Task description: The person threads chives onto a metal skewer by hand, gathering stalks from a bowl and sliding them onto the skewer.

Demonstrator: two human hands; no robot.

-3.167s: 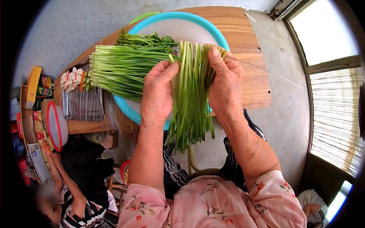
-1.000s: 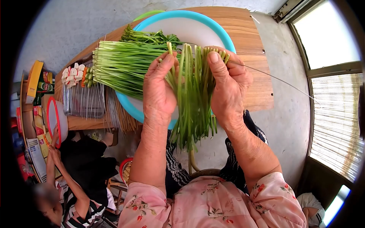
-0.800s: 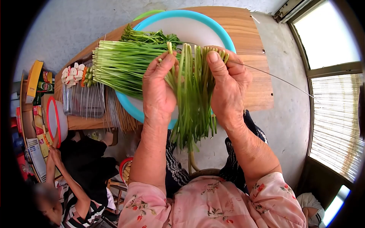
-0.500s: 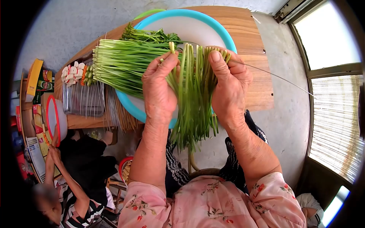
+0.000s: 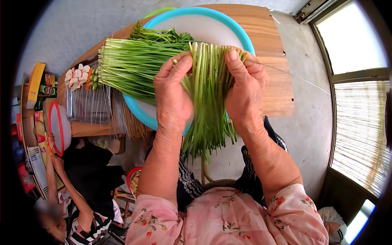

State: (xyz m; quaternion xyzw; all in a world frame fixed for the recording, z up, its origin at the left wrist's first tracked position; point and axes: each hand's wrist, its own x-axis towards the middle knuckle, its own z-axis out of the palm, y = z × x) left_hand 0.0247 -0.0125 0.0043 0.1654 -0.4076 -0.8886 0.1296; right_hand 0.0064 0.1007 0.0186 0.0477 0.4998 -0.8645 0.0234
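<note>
Green stalks [image 5: 206,94] hang in a row between my two hands, pale ends up, leaf ends down. My left hand [image 5: 174,87] pinches stalks at the row's left end between thumb and fingers. My right hand [image 5: 246,87] is closed round the row's right end. A thin metal skewer [image 5: 294,75] sticks out to the right from behind my right fingers. Beyond my left hand, a large pile of stalks [image 5: 130,67] lies across a white tray with a blue rim [image 5: 196,11]. Darker leafy greens [image 5: 163,34] lie behind that pile.
The wooden table [image 5: 271,73] carries skewered white pieces [image 5: 76,76], a clear container [image 5: 87,108] and loose skewers [image 5: 126,118] at left. A seated person [image 5: 83,208] at lower left holds an orange skewered item. Another person [image 5: 332,222] shows at lower right. A window [image 5: 361,122] is at right.
The stalk at my left hand now stands beside the others in the row. The skewer's visible length at right is shorter than half a second ago. The other person's hands have moved apart.
</note>
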